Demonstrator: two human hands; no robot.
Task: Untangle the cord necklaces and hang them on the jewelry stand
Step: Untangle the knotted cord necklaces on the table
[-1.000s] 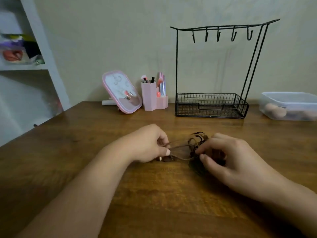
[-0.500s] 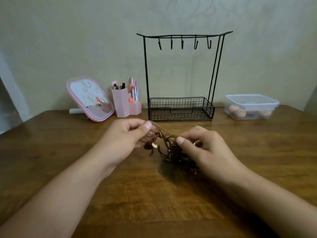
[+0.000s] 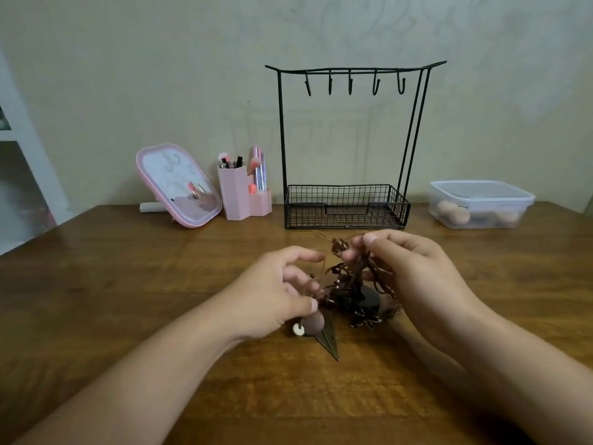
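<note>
Two hands: a knotted bundle of cord necklaces is held just above the near middle of a wooden table.
Left hand: fingers are curled, and a thin strand is pinched at the left side of the bundle.
Right hand: thumb and forefinger are pinched on cords at the top of the bundle, which is lifted a little higher on this side.
Step in hand: untangling is judged to be under way; no necklace is freed, and nothing is hung.
Next move: one cord probably needs to be drawn gently out of the knot while the rest is held steady.
Jewelry stand: thin black wire, five bare hooks under a top bar, a mesh basket at its base; it is set at the far side, well apart from the hands.
Materials: cords are brown and thin; a dark leaf-shaped metal pendant, a round reddish disc and a small white bead hang low.
Far left: a pink-rimmed mirror and a pink holder of brushes.
Far right: a lidded clear plastic box.
</note>
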